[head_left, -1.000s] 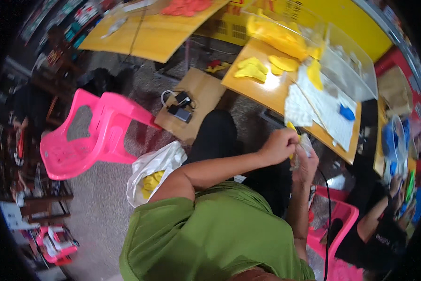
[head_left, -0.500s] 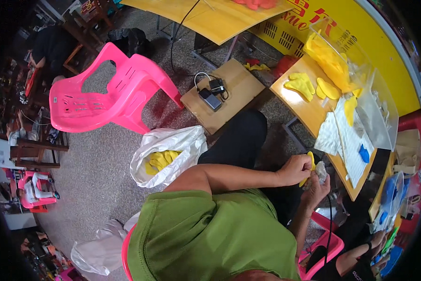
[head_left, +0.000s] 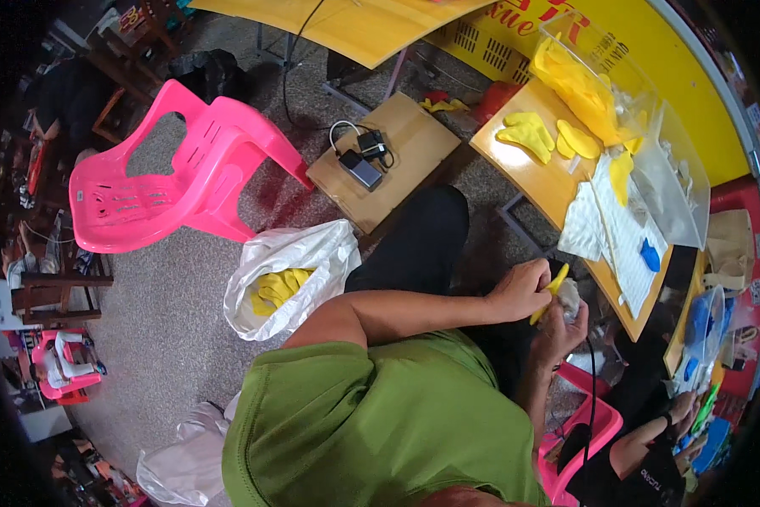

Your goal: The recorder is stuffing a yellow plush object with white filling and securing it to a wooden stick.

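My left hand [head_left: 519, 290] is closed on a flat yellow piece [head_left: 557, 280] with a rounded edge, holding it over my lap. Right beside it, my right hand [head_left: 560, 334] is closed around a pale grey, lumpy thing [head_left: 569, 295] whose kind I cannot make out. The two held things touch or nearly touch. A black cord [head_left: 592, 372] hangs just beside my right hand; whether it joins the grey thing is hidden. More yellow soft pieces [head_left: 525, 136] lie on the wooden table at the upper right, near white cloths [head_left: 625, 241] and a small blue piece [head_left: 650, 255].
A clear plastic bin [head_left: 579, 84] of yellow pieces stands on the table. To my left are an open white sack [head_left: 333, 253] with yellow pieces and a pink chair [head_left: 135, 207]. Ahead, a cardboard box [head_left: 414, 160] carries black power adapters [head_left: 360, 171]. A co-worker [head_left: 638, 473] sits lower right.
The view has shifted slightly, so the surroundings appear moved a little to the left. The yellow piece is tilted more in my left hand; both hands keep their hold.
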`<act>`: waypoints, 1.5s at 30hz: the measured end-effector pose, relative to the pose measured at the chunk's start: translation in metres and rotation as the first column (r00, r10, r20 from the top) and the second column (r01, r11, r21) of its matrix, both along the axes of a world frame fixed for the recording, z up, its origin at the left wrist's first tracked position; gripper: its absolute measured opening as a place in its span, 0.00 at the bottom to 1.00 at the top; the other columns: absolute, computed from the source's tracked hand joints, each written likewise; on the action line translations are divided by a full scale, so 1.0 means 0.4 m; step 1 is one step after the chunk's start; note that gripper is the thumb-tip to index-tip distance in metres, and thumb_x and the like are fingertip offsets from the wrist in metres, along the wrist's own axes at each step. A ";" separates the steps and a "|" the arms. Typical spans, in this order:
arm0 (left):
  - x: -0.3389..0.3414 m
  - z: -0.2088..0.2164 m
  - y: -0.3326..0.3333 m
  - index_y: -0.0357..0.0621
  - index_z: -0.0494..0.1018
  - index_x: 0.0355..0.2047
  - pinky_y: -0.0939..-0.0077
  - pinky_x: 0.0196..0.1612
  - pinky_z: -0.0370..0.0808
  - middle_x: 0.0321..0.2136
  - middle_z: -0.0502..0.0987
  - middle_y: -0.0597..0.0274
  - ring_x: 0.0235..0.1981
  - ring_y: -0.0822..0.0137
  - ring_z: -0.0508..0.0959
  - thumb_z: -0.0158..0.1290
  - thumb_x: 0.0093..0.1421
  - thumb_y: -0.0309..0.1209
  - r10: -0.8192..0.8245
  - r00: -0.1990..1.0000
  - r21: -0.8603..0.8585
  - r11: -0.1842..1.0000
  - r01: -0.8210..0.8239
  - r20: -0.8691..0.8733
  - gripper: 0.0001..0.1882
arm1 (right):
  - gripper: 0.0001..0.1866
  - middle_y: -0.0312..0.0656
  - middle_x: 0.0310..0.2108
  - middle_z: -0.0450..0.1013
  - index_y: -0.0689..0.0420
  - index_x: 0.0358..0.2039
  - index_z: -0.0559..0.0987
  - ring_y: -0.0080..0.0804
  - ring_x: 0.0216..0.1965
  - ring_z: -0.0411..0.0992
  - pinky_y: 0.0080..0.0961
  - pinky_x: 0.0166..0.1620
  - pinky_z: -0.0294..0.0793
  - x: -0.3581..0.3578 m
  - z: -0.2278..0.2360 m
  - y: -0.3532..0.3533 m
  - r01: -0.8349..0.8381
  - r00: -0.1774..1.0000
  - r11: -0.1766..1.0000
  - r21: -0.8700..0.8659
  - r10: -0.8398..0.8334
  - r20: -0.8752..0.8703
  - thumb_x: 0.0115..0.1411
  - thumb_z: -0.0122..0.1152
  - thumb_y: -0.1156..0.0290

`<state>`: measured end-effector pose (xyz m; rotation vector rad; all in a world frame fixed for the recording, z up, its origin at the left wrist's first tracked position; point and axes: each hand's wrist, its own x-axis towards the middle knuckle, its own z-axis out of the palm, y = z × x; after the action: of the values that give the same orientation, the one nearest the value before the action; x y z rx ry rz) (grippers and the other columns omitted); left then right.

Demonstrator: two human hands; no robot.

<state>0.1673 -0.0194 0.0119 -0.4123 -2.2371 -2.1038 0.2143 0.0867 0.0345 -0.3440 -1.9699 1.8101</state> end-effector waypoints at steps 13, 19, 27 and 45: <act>-0.032 0.034 -0.066 0.37 0.72 0.24 0.65 0.23 0.70 0.20 0.74 0.50 0.20 0.55 0.75 0.53 0.52 0.30 -0.271 0.957 -0.240 0.940 0.241 -0.099 0.07 | 0.09 0.33 0.26 0.70 0.62 0.33 0.73 0.16 0.22 0.66 0.11 0.24 0.64 0.002 -0.023 0.024 -0.031 0.992 0.969 -0.244 0.059 0.108 0.50 0.59 0.79; -0.031 0.048 -0.076 0.36 0.72 0.23 0.64 0.25 0.70 0.20 0.74 0.48 0.23 0.51 0.76 0.52 0.51 0.29 -0.296 0.953 -0.221 0.927 0.304 0.072 0.08 | 0.07 0.32 0.24 0.70 0.60 0.34 0.74 0.14 0.18 0.64 0.12 0.18 0.63 0.012 -0.025 0.030 -0.027 0.983 0.936 -0.352 0.090 0.163 0.54 0.58 0.75; -0.037 0.062 -0.044 0.35 0.73 0.25 0.73 0.25 0.71 0.19 0.76 0.53 0.21 0.64 0.77 0.55 0.51 0.26 -0.237 0.969 -0.358 0.901 0.245 0.067 0.05 | 0.11 0.32 0.25 0.71 0.61 0.40 0.75 0.13 0.22 0.64 0.12 0.23 0.63 0.062 0.051 0.021 -0.240 0.954 0.955 -0.172 0.265 0.139 0.59 0.52 0.72; 0.012 0.065 -0.036 0.38 0.67 0.28 0.60 0.28 0.71 0.24 0.72 0.51 0.26 0.50 0.75 0.52 0.51 0.22 -0.243 0.945 -0.405 0.904 0.138 -0.220 0.05 | 0.09 0.45 0.27 0.74 0.62 0.34 0.78 0.35 0.26 0.73 0.25 0.28 0.70 0.030 -0.039 0.052 -0.170 0.971 0.939 0.300 0.107 0.214 0.49 0.57 0.78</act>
<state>0.1721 -0.0338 0.0379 -0.9121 -2.5202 -1.5430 0.2262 0.1077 0.0189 -0.2928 -2.4343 1.5502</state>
